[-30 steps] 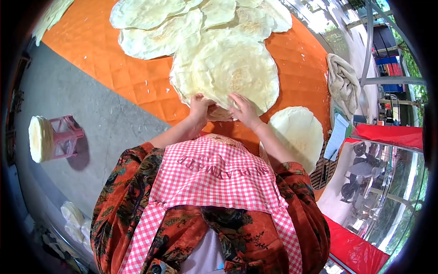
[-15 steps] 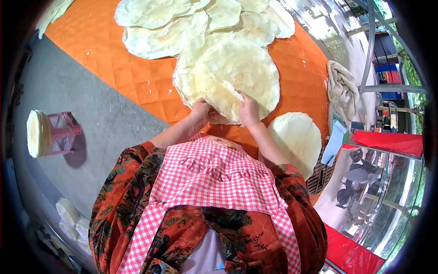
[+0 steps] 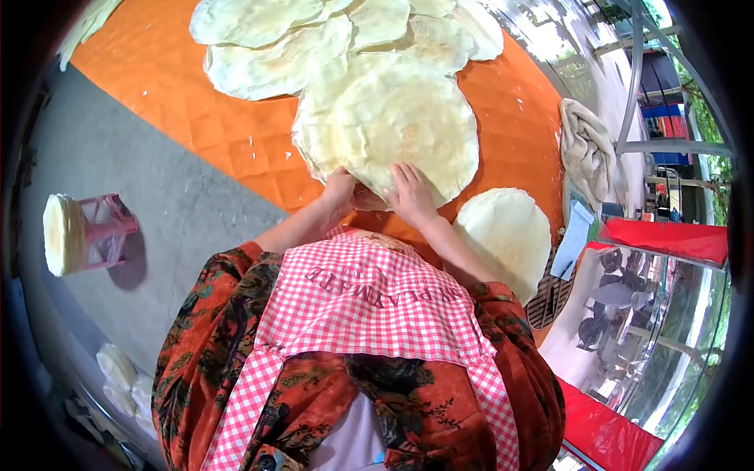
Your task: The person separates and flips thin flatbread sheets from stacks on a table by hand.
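Note:
A stack of thin round flatbreads (image 3: 393, 118) lies in front of me on an orange cloth (image 3: 259, 141). My left hand (image 3: 342, 191) is closed on the stack's near-left edge, with some fingers hidden beneath the bread. Flat on the top flatbread, near the front edge, rests my right hand (image 3: 411, 193) with its fingers stretched out. More overlapping flatbreads (image 3: 283, 59) spread behind the stack. To the right of my right forearm sits another round flatbread (image 3: 506, 235).
A pink stool (image 3: 110, 228) carries a pile of flatbreads (image 3: 64, 235) on the grey floor at left. Bagged flatbreads (image 3: 118, 369) sit lower left. At right lie a crumpled beige towel (image 3: 587, 145), a blue cloth (image 3: 573, 239) and a dark slatted basket (image 3: 544, 302).
My right hand has let go of a lifted, folded edge of the top flatbread and now lies flat on it. The flap is down. My left hand stays at the edge.

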Demonstrator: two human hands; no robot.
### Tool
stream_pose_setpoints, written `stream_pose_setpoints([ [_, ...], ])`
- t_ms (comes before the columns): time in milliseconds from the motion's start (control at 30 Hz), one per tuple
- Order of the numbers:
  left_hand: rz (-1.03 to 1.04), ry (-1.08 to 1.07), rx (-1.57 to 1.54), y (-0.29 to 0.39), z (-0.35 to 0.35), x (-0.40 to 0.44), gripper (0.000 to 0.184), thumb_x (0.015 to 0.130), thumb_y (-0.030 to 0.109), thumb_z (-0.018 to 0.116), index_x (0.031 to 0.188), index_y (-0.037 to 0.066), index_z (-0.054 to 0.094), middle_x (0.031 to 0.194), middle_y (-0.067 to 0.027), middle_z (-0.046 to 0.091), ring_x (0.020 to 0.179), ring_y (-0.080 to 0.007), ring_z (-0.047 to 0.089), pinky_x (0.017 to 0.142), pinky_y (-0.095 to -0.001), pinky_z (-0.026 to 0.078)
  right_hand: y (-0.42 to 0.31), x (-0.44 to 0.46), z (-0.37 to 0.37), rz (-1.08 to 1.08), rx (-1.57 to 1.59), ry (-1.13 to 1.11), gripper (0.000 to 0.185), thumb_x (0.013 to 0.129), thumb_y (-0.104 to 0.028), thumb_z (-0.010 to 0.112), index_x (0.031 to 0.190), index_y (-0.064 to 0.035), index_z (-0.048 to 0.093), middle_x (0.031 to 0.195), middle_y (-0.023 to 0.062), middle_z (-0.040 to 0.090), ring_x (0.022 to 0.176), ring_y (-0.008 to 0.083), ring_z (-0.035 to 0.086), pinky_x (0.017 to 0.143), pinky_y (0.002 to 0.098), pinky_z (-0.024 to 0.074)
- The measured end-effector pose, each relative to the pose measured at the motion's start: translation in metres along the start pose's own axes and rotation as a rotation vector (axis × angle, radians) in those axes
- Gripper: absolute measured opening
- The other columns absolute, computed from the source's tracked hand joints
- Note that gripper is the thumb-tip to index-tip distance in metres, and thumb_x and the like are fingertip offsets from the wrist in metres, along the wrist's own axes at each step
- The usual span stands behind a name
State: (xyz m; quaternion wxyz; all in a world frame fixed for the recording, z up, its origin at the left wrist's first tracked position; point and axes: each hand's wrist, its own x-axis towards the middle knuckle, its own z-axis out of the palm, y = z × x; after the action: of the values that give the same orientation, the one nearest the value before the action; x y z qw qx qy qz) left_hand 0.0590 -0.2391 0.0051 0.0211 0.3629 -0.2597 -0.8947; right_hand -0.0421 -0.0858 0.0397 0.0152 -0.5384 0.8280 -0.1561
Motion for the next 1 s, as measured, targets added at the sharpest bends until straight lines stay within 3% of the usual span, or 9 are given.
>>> stream_pose_setpoints([
  [200, -0.019, -0.002, -0.026, 0.008, 0.007, -0.012, 0.027, 0.093, 0.000, 0.041, 0.119, 0.000, 0.050, 0.109, -0.0186, 0.062, 0.089, -0.0315, 0.066, 0.075, -0.0411, 0.059, -0.007, -0.007, -0.011, -0.021, -0.023, -0.036, 0.056, 0.080, -0.013, 0.056, 0.132, -0.0010, 0.040, 0.127, 0.0204, 0.049, 0.123, 0.0391, 0.041, 0.106, 0.0443, 0.0336],
  [300, -0.001, -0.013, -0.001, -0.003, -0.003, 0.003, 0.028, 0.092, -0.001, 0.042, 0.119, 0.000, 0.050, 0.107, -0.0177, 0.063, 0.087, -0.0303, 0.066, 0.071, -0.0394, 0.058, 0.011, -0.004, -0.002, -0.064, 0.028, 0.012, 0.047, 0.082, -0.007, 0.053, 0.128, -0.0006, 0.048, 0.123, 0.0216, 0.055, 0.115, 0.0349, 0.052, 0.100, 0.0395, 0.0421],
  [400, 0.009, -0.016, 0.025, -0.005, -0.006, 0.006, 0.029, 0.091, -0.003, 0.043, 0.118, 0.000, 0.051, 0.102, -0.0165, 0.064, 0.082, -0.0288, 0.066, 0.066, -0.0373, 0.057, 0.023, 0.020, -0.037, 0.453, 0.337, -0.241, 0.038, 0.083, -0.003, 0.049, 0.120, -0.0025, 0.057, 0.109, 0.0213, 0.063, 0.096, 0.0336, 0.062, 0.085, 0.0399, 0.0504],
  [433, 0.018, -0.008, 0.022, -0.005, -0.004, 0.004, 0.028, 0.091, -0.003, 0.043, 0.117, 0.000, 0.052, 0.101, -0.0160, 0.065, 0.080, -0.0282, 0.066, 0.064, -0.0367, 0.057, 0.024, 0.029, -0.043, 0.353, 0.256, -0.024, 0.031, 0.086, -0.005, 0.048, 0.113, -0.0041, 0.062, 0.097, 0.0202, 0.065, 0.083, 0.0324, 0.064, 0.074, 0.0419, 0.0524],
  [533, 0.058, 0.031, -0.003, -0.003, 0.006, -0.004, 0.026, 0.090, -0.003, 0.045, 0.114, 0.001, 0.053, 0.097, -0.0148, 0.065, 0.076, -0.0273, 0.066, 0.061, -0.0364, 0.056, -0.004, 0.035, -0.049, 0.096, 0.098, 0.119, 0.028, 0.087, -0.008, 0.049, 0.112, -0.0034, 0.062, 0.098, 0.0197, 0.065, 0.085, 0.0324, 0.064, 0.076, 0.0419, 0.0519],
  [567, 0.077, 0.043, -0.017, -0.002, 0.010, -0.005, 0.025, 0.090, -0.003, 0.046, 0.113, 0.001, 0.054, 0.096, -0.0144, 0.065, 0.075, -0.0272, 0.066, 0.060, -0.0366, 0.056, -0.012, 0.032, -0.043, 0.105, 0.064, -0.071, 0.035, 0.086, -0.015, 0.054, 0.117, -0.0001, 0.057, 0.107, 0.0216, 0.062, 0.097, 0.0343, 0.060, 0.086, 0.0421, 0.0488],
  [667, 0.033, 0.057, 0.034, -0.001, 0.003, -0.003, 0.022, 0.089, -0.002, 0.048, 0.109, 0.002, 0.055, 0.093, -0.0139, 0.066, 0.072, -0.0272, 0.066, 0.057, -0.0373, 0.055, -0.033, 0.011, 0.000, 0.025, -0.037, 0.016, 0.049, 0.081, -0.016, 0.059, 0.124, 0.0036, 0.047, 0.119, 0.0237, 0.055, 0.111, 0.0376, 0.052, 0.098, 0.0441, 0.0413],
  [767, 0.035, 0.067, 0.062, -0.008, -0.003, 0.004, 0.020, 0.088, -0.001, 0.050, 0.107, 0.003, 0.057, 0.089, -0.0138, 0.066, 0.070, -0.0272, 0.066, 0.055, -0.0375, 0.054, -0.032, 0.008, 0.003, 0.056, 0.023, -0.049, 0.061, 0.076, -0.016, 0.064, 0.128, 0.0050, 0.040, 0.126, 0.0248, 0.048, 0.120, 0.0398, 0.044, 0.104, 0.0459, 0.0349],
  [1000, 0.042, 0.142, 0.050, -0.010, 0.004, 0.008, 0.018, 0.088, -0.002, 0.050, 0.104, 0.001, 0.057, 0.084, -0.0142, 0.065, 0.062, -0.0264, 0.064, 0.051, -0.0360, 0.054, -0.020, 0.015, 0.007, 0.032, 0.033, -0.059, 0.057, 0.075, -0.010, 0.064, 0.127, 0.0024, 0.043, 0.119, 0.0216, 0.056, 0.112, 0.0369, 0.053, 0.096, 0.0416, 0.0439],
])
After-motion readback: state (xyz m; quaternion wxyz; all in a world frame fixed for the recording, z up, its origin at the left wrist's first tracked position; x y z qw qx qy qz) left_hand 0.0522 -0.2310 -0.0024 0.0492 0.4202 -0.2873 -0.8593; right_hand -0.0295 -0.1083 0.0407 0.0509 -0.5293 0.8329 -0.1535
